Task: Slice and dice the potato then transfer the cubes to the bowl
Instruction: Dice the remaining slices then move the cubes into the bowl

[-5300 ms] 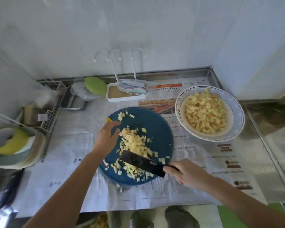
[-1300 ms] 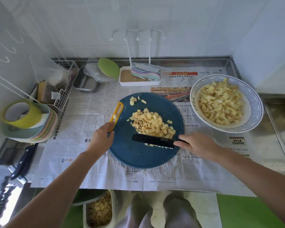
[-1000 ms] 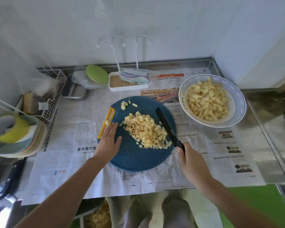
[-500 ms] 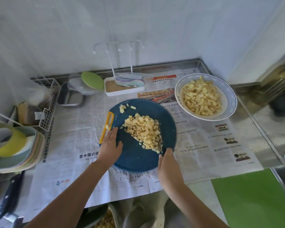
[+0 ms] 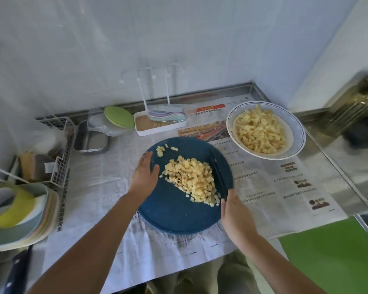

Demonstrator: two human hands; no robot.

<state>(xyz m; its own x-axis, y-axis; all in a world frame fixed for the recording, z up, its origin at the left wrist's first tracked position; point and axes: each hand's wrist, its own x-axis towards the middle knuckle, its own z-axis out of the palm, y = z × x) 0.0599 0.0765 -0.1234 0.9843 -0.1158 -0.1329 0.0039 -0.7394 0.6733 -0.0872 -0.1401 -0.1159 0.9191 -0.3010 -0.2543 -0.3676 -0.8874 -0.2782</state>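
Observation:
A round blue cutting board lies on newspaper and carries a heap of yellow potato cubes. A few loose cubes sit near its far left rim. My left hand rests flat on the board's left side, fingers straight, just left of the heap. My right hand grips the handle of a black knife, whose blade stands on edge along the heap's right side. A white bowl with a blue rim, at the back right, holds many potato cubes.
Newspaper covers the steel counter. A white tray with pastel plates, a clear container with a green lid and a metal tin line the back. A wire rack and stacked plates stand left. A green mat lies front right.
The knife swung from lying across the front of the heap to standing along its right side. My left hand slid from the board's yellow handle onto the board, covering the handle.

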